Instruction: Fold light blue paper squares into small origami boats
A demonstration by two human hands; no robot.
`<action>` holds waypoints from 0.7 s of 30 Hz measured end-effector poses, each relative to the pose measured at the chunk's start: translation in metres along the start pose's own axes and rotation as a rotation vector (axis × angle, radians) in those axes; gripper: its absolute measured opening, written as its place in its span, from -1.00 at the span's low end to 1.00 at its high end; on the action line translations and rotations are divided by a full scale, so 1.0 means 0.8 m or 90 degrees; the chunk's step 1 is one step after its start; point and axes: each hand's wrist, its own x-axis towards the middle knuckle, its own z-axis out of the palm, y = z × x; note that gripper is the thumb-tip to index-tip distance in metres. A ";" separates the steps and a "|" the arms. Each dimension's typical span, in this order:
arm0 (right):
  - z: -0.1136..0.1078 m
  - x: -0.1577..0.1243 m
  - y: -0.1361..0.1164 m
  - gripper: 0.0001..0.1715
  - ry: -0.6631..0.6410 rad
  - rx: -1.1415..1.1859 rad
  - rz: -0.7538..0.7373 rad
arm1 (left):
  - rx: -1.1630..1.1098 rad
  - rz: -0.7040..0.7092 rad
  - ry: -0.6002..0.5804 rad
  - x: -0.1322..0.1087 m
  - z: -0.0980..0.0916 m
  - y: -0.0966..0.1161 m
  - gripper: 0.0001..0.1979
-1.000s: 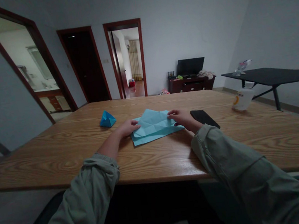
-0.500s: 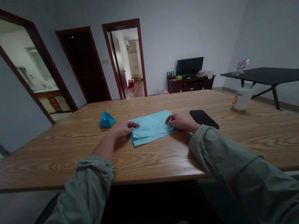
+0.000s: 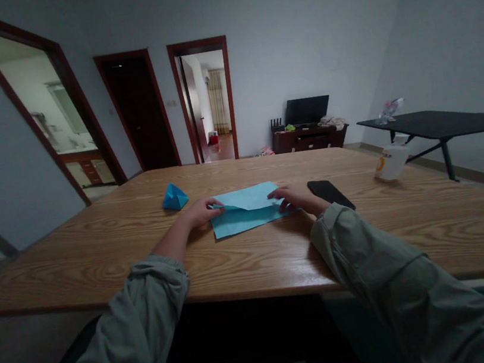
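Two hands lie on a folded light-blue paper sheet [image 3: 246, 212], which sits flat on a wooden table [image 3: 101, 267], straight ahead in the head view. The left hand [image 3: 199, 213] curls its fingers against the sheet's left corner, and the right hand [image 3: 294, 196] curves over the top flap's right end; neither clearly pinches or merely touches. A blue paper pyramid [image 3: 174, 197] sits near the left hand, a black smartphone [image 3: 331, 195] just beside the right.
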 end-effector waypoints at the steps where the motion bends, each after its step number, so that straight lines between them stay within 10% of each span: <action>1: -0.001 0.000 -0.001 -0.60 -0.003 -0.061 -0.008 | 0.050 0.003 -0.007 -0.002 -0.001 0.002 -0.63; 21: 0.013 0.010 0.010 -0.65 0.053 -0.356 -0.131 | 0.153 0.077 0.076 0.003 0.003 -0.005 -0.63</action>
